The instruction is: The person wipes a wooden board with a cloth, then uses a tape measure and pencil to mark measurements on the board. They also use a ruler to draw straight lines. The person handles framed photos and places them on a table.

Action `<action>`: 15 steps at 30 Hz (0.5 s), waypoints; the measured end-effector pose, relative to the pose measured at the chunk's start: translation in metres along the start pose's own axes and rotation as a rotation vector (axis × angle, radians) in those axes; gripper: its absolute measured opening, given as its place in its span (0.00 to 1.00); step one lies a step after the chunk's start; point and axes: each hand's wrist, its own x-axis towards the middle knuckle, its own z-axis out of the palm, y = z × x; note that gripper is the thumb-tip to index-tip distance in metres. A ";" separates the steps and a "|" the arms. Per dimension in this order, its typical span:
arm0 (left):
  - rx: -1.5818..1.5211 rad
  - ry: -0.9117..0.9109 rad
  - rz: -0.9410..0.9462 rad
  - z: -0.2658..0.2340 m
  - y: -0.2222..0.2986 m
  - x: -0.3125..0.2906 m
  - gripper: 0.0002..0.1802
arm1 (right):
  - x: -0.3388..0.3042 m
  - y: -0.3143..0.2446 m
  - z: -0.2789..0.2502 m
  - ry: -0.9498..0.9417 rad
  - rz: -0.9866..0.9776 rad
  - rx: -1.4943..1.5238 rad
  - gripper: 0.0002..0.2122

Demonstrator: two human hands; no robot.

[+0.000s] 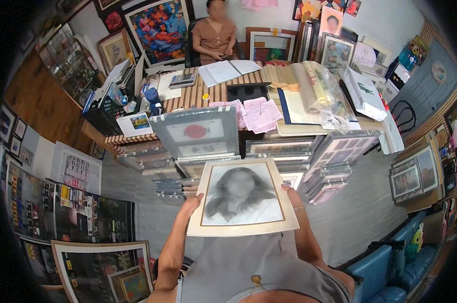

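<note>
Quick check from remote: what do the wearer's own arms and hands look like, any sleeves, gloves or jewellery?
Both forearms are bare, with no sleeves or gloves showing. The right hand has a thin bracelet at the wrist. The left hand shows no ring or band. A grey sleeveless top covers the torso below.

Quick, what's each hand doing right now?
Left hand: closed on the left edge of the matted portrait print.
Right hand: closed on the print's right edge.
</note>
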 end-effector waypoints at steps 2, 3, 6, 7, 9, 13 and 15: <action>-0.089 -0.004 -0.015 -0.003 -0.003 0.001 0.27 | 0.003 -0.004 0.004 -0.019 0.008 -0.042 0.12; -0.047 0.025 0.007 -0.004 -0.005 0.000 0.27 | 0.004 -0.006 0.005 -0.021 0.037 -0.058 0.13; -0.041 0.090 -0.012 -0.002 -0.012 -0.008 0.25 | 0.012 -0.011 0.006 -0.036 0.094 -0.114 0.15; -0.117 0.078 0.002 0.000 -0.016 -0.013 0.25 | 0.016 -0.012 0.005 0.012 0.123 -0.146 0.15; -0.206 0.077 0.009 0.007 -0.024 -0.022 0.25 | 0.024 -0.013 0.000 -0.021 0.118 -0.170 0.14; -0.235 0.130 -0.036 0.034 -0.042 -0.044 0.27 | 0.040 -0.017 -0.023 -0.102 0.140 -0.193 0.13; -0.204 0.154 -0.064 0.054 -0.054 -0.060 0.28 | 0.045 -0.021 -0.040 -0.149 0.137 -0.190 0.13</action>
